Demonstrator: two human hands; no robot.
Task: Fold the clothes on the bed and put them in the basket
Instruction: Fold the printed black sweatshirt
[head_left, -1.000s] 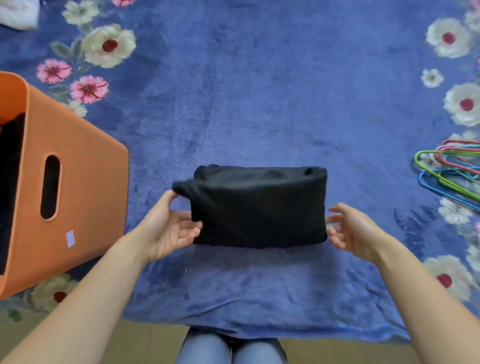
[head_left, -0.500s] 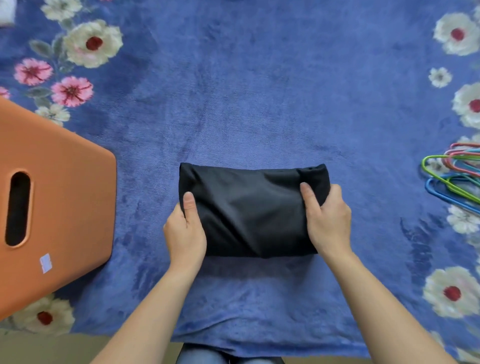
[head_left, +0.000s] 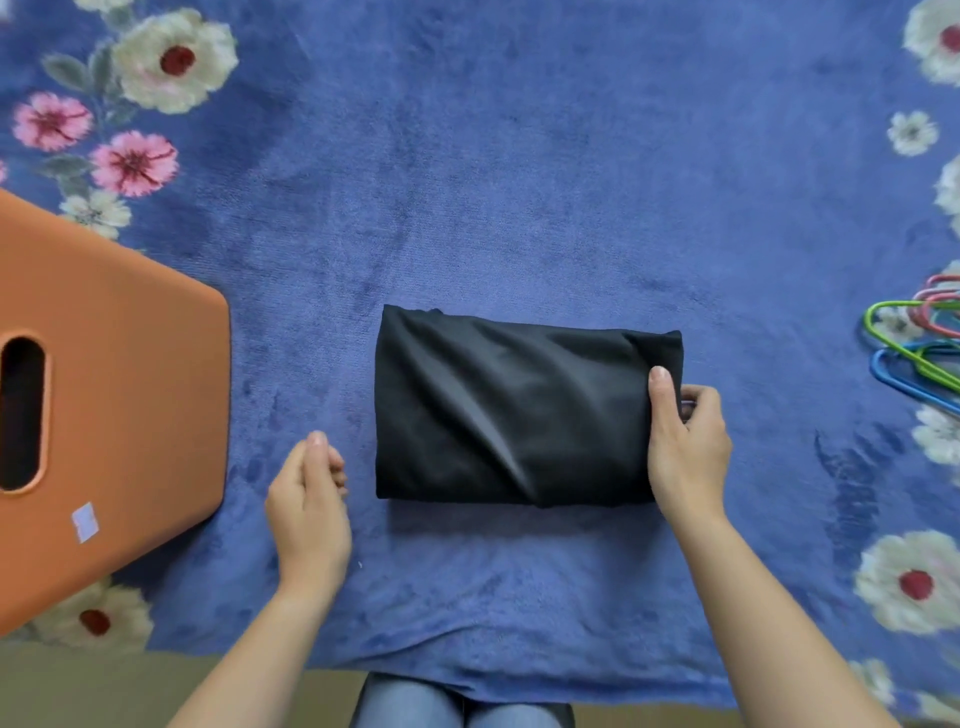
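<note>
- The only label in view is a small white sticker (head_left: 84, 522) low on the side wall of the orange basket (head_left: 130, 395); it is too blurred to tell whether anything is printed on it.
- No brand name or other writing shows on any item.
- The basket stands at the left edge of the bed, and only its outer wall faces the camera. An oval handle slot (head_left: 21, 413) is cut through that wall and looks dark inside. The basket's opening is out of view, so what it holds cannot be told.
- The black folded garment (head_left: 514, 410) lies flat on the blue flowered blanket (head_left: 519, 156), near the middle of the view, as a wide rectangle with diagonal creases across its top. It is outside the basket and well apart from it.
- The right hand (head_left: 685, 452) grips the garment's right end. Its thumb (head_left: 662, 389) presses on the top of the cloth and its fingers curl round the edge.
- The left hand (head_left: 309, 493) hovers just beside the garment's left end without touching it. Its fingers are loosely curled together and hold nothing; the hand is slightly blurred.
- Plastic hangers (head_left: 914, 343) in green, pink and blue lie in a loose bunch at the right edge of the blanket, apart from the garment.
- Blue jeans (head_left: 457, 701) on the person's legs show at the bottom edge, against the near side of the bed.
</note>
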